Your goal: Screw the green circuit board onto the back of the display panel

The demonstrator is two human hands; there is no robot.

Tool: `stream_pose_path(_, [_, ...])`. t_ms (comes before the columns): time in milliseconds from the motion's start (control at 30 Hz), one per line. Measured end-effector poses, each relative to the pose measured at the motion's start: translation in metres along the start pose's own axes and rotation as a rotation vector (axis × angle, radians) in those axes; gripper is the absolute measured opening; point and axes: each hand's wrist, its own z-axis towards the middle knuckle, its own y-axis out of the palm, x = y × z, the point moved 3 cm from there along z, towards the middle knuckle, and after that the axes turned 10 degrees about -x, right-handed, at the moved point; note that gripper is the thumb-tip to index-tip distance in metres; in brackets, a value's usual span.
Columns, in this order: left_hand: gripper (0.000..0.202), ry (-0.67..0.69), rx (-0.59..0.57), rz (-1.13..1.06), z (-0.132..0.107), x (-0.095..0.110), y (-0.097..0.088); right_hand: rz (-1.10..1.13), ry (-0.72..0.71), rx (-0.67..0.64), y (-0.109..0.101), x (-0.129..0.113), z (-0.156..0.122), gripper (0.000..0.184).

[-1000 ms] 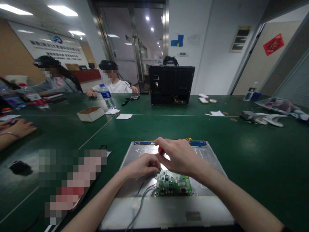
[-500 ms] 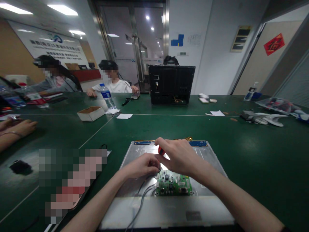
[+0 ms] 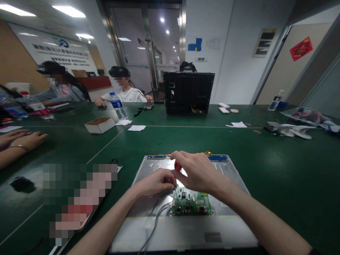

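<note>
A screwdriver with a red and black handle [image 3: 177,165] stands roughly upright in my right hand [image 3: 198,170], whose fingers wrap over its top. My left hand [image 3: 160,181] is pinched close to the screwdriver's lower end; what lies between its fingertips is hidden. Just below both hands is a green circuit board [image 3: 191,202], and the screwdriver points at its upper left corner. The board sits on the back of a silver metal display panel [image 3: 225,230]. Grey cables [image 3: 154,226] run from the board's left side toward me. A blue circuit strip [image 3: 221,158] lines the panel's far edge.
On the green table lie a long pixelated object [image 3: 87,198] and a small black item [image 3: 22,184]. Further off are a white box [image 3: 100,125], a bottle [image 3: 118,106], a black monitor housing [image 3: 190,94] and gloves [image 3: 288,129]. Another person's hands [image 3: 23,141] rest at left.
The red and black screwdriver handle looks slightly turned in my right hand. My left hand stays in place. The other person's hands at left have shifted a little to the right.
</note>
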Motion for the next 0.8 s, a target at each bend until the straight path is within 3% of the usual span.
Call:
stream_pose_path(267, [0.009, 0.009, 0.007, -0.013, 0.0005, -0.0016, 0.0010, 0.007, -0.010, -0.006, -0.0022, -0.0019, -0.0017, 0.028])
stream_pose_path(467, [0.007, -0.004, 0.004, -0.017, 0.0003, -0.0007, 0.0002, -0.026, 0.020, -0.015, -0.0011, 0.0005, -0.0008, 0.014])
stream_pose_path(633, [0.005, 0.037, 0.009, -0.018, 0.0002, 0.0003, -0.0004, 0.013, -0.011, 0.008, -0.0002, -0.0009, -0.0010, 0.026])
stream_pose_path(800, [0.006, 0.059, 0.001, -0.020, 0.0011, -0.0042, 0.0017, 0.011, -0.011, 0.032, -0.0006, -0.0012, -0.0016, 0.024])
